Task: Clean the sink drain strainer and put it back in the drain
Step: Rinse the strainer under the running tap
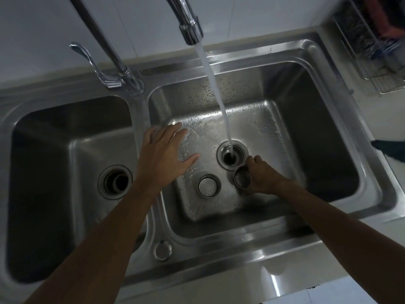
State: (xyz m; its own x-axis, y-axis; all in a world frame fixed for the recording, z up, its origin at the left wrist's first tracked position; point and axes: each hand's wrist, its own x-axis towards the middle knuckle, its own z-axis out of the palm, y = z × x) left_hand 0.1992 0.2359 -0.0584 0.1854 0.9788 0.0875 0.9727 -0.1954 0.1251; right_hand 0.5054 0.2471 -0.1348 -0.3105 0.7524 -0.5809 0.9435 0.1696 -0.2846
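My right hand (262, 176) grips a small perforated metal strainer basket (242, 179), tilted on its side just in front of the open drain (232, 155) of the right basin. Water from the tap (190, 29) runs straight into that drain hole. A round metal drain cover (208, 185) lies flat on the basin floor, left of the strainer. My left hand (163, 154) hovers over the basin's left part, palm down, fingers spread, holding nothing.
The steel double sink (274, 229) has a left basin with its own open drain (115, 182). The tap lever (92, 64) stands at the back. A wire dish rack (370, 44) sits on the counter at the far right.
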